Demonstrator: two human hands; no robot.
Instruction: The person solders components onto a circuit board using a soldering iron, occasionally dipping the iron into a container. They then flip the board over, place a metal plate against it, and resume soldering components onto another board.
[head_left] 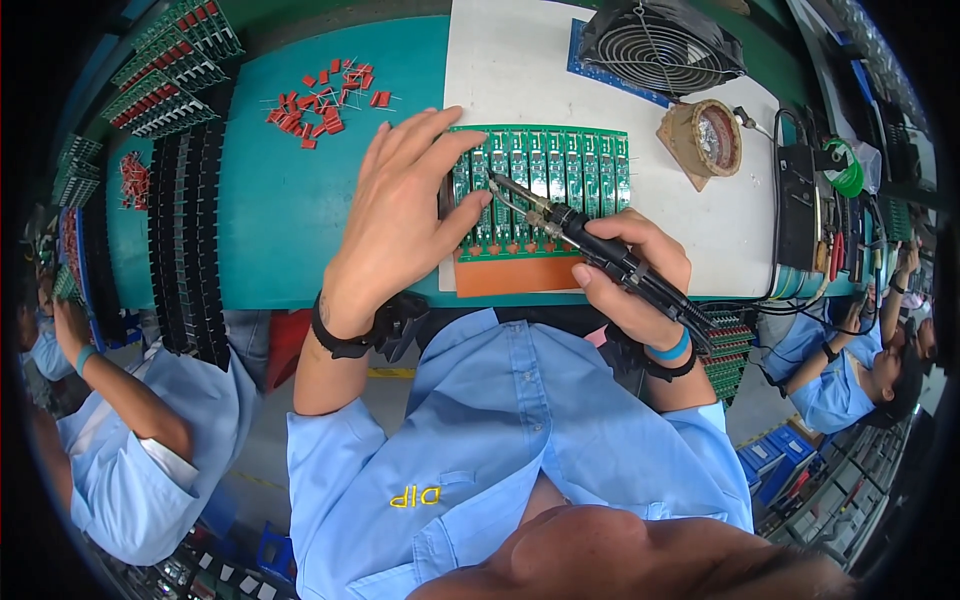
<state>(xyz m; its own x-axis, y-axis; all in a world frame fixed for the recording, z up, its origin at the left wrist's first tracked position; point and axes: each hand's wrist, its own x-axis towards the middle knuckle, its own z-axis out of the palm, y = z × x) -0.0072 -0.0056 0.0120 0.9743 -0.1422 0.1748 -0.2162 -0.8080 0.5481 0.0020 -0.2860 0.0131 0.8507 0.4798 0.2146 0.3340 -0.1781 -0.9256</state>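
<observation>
Teal-topped workbench [255,220]; grey concrete-like floor [262,440] below, bearing yellow line [390,373]; rectangular blue bins [795,447] lower right.

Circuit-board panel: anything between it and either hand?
Left hand: nothing visible; its fingers overlap the green circuit-board panel's left edge. Right hand: only the soldering tool it grips, slanting up-left, tip over the panel's left part.

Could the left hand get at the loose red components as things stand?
Probably yes: the red components lie on the green mat near the left hand, with nothing visible between, though it rests at the circuit board panel.
</observation>
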